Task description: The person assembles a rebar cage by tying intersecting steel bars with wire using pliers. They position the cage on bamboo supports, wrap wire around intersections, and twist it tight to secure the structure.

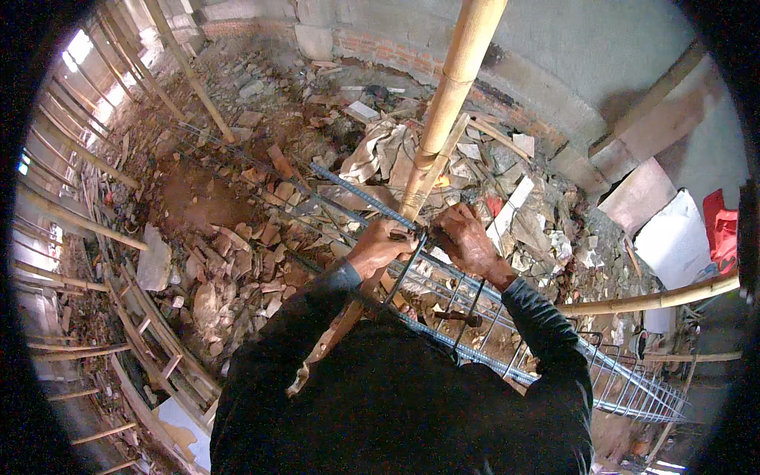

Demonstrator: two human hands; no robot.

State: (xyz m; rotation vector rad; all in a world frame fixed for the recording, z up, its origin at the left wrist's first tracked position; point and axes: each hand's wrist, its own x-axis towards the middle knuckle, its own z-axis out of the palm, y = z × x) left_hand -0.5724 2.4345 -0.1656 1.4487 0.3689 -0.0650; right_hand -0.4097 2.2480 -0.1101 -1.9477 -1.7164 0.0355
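Note:
Both hands meet at the upper corner of a square steel stirrup (pixel 405 273) on a long rebar cage. My left hand (pixel 382 248) is closed at the stirrup's left side, with something small and dark at its fingertips. On the other side of the corner, my right hand (pixel 473 247) is closed with its fingers bent down; what they pinch is hidden. Ribbed rebar (pixel 360 195) passes by the fingers and runs on to the upper left. A dark tool (pixel 459 318), its kind unclear, lies across the cage below my right hand.
A thick bamboo pole (pixel 447 103) rises just beyond my hands. The cage (pixel 625 388) tapers away to the lower right. Broken bricks and rubble (pixel 237 269) cover the ground. Pale boards (pixel 673 237) and a red sheet (pixel 719 229) lean at the right wall; several bamboo poles line the left.

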